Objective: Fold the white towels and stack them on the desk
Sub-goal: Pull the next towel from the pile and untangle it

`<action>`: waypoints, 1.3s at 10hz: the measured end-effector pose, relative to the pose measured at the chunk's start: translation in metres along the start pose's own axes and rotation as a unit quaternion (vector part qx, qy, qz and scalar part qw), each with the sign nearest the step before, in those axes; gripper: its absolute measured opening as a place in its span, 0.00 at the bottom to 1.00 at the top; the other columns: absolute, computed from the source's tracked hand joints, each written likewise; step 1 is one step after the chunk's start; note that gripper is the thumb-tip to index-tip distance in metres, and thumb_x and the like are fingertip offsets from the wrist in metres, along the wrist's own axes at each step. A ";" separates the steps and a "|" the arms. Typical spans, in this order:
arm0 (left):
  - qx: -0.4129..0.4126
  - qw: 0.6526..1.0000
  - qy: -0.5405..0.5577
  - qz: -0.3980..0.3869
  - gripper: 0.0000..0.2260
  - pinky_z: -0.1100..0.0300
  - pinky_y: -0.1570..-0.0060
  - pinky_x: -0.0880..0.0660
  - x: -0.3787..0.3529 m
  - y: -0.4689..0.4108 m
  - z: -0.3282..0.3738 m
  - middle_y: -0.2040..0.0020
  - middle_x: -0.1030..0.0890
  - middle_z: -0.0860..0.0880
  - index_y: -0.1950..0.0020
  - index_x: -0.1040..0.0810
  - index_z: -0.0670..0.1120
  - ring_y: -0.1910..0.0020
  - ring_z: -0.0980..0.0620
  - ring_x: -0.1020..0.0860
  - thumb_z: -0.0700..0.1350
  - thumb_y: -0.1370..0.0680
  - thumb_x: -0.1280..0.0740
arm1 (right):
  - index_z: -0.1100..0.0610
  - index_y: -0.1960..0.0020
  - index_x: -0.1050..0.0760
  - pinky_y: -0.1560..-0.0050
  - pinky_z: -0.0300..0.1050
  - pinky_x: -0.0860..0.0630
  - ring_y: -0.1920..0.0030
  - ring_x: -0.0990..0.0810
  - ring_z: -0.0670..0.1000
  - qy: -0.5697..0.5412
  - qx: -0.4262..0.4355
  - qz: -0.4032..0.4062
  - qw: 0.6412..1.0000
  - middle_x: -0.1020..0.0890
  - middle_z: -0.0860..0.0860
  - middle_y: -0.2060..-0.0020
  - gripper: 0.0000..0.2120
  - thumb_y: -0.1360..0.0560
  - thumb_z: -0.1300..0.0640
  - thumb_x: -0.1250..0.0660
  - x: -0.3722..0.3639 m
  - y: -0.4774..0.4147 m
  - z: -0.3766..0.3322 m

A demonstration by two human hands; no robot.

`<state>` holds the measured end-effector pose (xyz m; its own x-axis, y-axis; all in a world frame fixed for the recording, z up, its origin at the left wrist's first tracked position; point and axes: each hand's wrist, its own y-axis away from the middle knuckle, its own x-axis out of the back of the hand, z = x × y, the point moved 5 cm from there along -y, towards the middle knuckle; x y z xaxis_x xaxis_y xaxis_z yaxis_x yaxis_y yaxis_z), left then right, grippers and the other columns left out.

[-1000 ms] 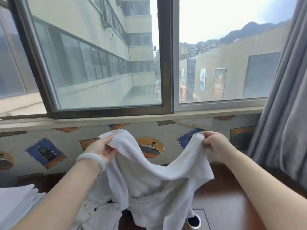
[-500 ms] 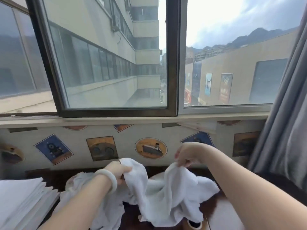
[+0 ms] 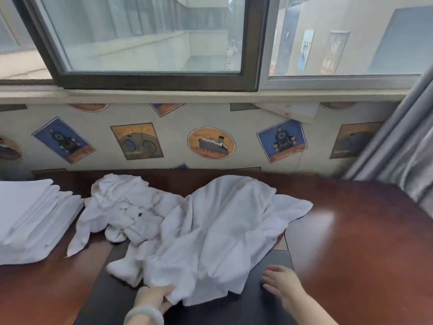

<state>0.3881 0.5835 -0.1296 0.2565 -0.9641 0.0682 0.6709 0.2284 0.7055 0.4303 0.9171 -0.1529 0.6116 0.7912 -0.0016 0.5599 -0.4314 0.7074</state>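
A large white towel [image 3: 225, 233] lies loosely spread over the middle of the dark wooden desk [image 3: 358, 242]. Behind and left of it sits a crumpled heap of more white towels [image 3: 126, 207]. A stack of folded white towels [image 3: 30, 219] rests at the desk's left edge. My left hand [image 3: 157, 299] pinches the spread towel's near edge at the bottom of the view. My right hand [image 3: 281, 285] hovers or rests on the dark mat just right of the towel, fingers relaxed and holding nothing.
A dark mat [image 3: 257, 308] covers the desk's near middle, partly under the towel. A wall with picture wallpaper [image 3: 210, 143] and a window [image 3: 150, 38] rises behind the desk. A grey curtain [image 3: 403, 148] hangs at the right. Bare wood shows at the right.
The towel I held up in both hands has come down onto the desk. My right hand has let go of it; my left hand now holds its near edge. The view has tilted down.
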 end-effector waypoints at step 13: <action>0.042 0.994 -0.041 -0.094 0.09 0.52 0.50 0.27 -0.013 0.007 -0.041 0.58 0.29 0.43 0.58 0.31 0.40 0.60 0.45 0.28 0.29 0.24 0.36 | 0.71 0.46 0.24 0.57 0.47 0.17 0.54 0.18 0.59 -0.033 0.044 -0.029 0.998 0.19 0.64 0.54 0.08 0.21 0.72 0.41 0.015 0.026 0.006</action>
<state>0.4182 0.6034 -0.1546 0.0727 -0.9972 -0.0155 0.6406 0.0348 0.7671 0.4579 0.9151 -0.1387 0.6112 0.7864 -0.0893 0.6407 -0.4253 0.6393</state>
